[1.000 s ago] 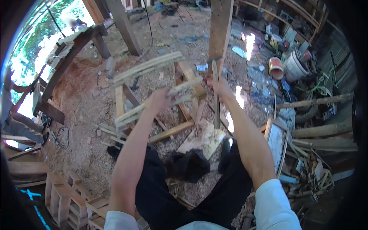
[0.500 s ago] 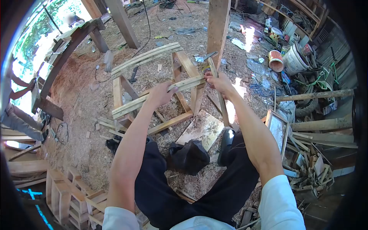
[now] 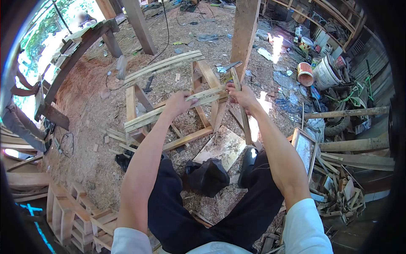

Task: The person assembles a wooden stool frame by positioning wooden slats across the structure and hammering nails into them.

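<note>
A wooden frame with pale slats stands on the littered ground in front of me. My left hand is closed round its near slats, around their middle. At the right end of those slats, my right hand grips a hammer, its long wooden handle hanging down and its metal head above the hand. The fingertips of my right hand are pinched beside the slat end; whether they also hold something small there is hidden.
A wooden post rises just beyond the frame. Below lie a flat board and a black bag. Wood scraps and buckets are on the right, stacked frames lower left. A person is at the left edge.
Both hands stay at the near slats. The hammer has turned slightly in my right hand, and the view has shifted a little.
</note>
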